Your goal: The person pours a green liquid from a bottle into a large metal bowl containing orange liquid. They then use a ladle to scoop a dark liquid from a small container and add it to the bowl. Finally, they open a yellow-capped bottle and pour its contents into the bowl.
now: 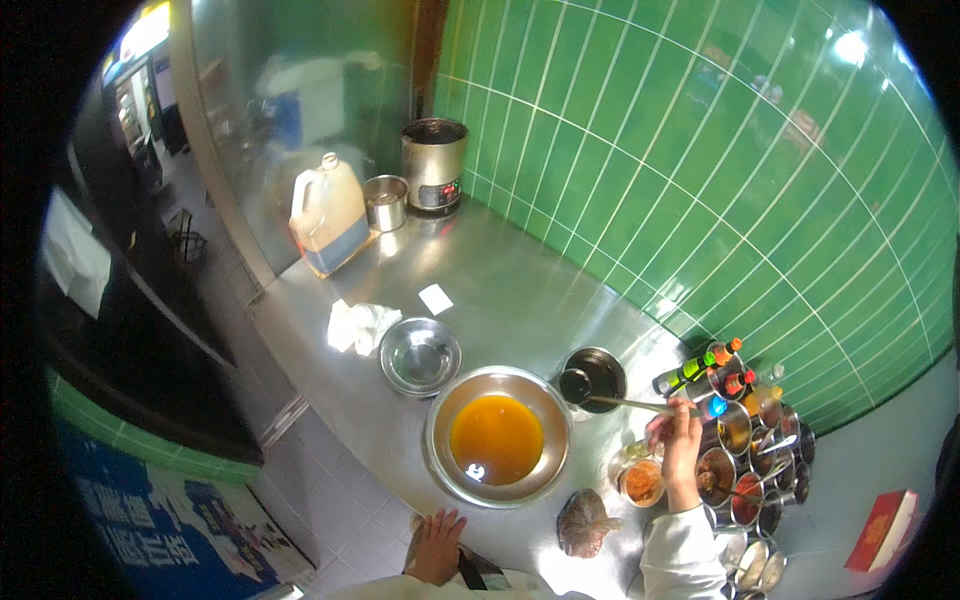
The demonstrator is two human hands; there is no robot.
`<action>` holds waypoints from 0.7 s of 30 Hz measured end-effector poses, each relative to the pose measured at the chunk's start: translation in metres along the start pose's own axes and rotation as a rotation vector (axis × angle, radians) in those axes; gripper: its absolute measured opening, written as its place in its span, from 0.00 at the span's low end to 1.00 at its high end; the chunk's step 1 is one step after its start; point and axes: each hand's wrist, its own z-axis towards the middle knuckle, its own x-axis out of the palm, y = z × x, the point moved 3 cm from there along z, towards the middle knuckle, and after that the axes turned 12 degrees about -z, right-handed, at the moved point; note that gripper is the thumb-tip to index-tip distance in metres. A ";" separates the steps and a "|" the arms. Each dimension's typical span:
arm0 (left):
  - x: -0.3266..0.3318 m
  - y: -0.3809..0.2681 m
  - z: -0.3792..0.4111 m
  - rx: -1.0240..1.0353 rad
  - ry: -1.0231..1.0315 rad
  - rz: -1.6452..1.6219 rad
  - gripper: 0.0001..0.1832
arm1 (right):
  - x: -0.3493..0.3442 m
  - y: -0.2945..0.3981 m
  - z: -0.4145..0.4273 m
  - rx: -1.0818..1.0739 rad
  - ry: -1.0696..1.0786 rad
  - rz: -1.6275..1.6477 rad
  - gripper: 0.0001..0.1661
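My right hand (pixel 681 454) grips the handle of a metal ladle (pixel 634 404). The ladle's bowl, with dark contents, is over the left rim of a round metal pot (pixel 609 375) that holds dark liquid. To the left of the pot sits a wide stainless steel bowl (pixel 559 442) with orange-brown liquid in it. My left hand (pixel 437 546) is at the near edge of the steel counter, palm down, fingers spread, holding nothing. Just below my right hand stands a tub of orange-red seasoning (pixel 643 482). A tied plastic bag (pixel 586 525) with brownish contents lies nearby.
A smaller metal bowl (pixel 420 358), crumpled white cloth or paper (pixel 360 327) and a white square (pixel 435 299) lie farther left. Beyond stand a plastic jug (pixel 330 214), a metal cup (pixel 387 204) and an electric cooker (pixel 435 165). Sauce bottles (pixel 682 373) and several seasoning containers (pixel 747 499) crowd the right.
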 end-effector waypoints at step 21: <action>-0.003 0.021 -0.023 0.060 -0.149 -0.145 0.37 | 0.090 -0.064 -0.111 -0.380 0.344 -0.467 0.19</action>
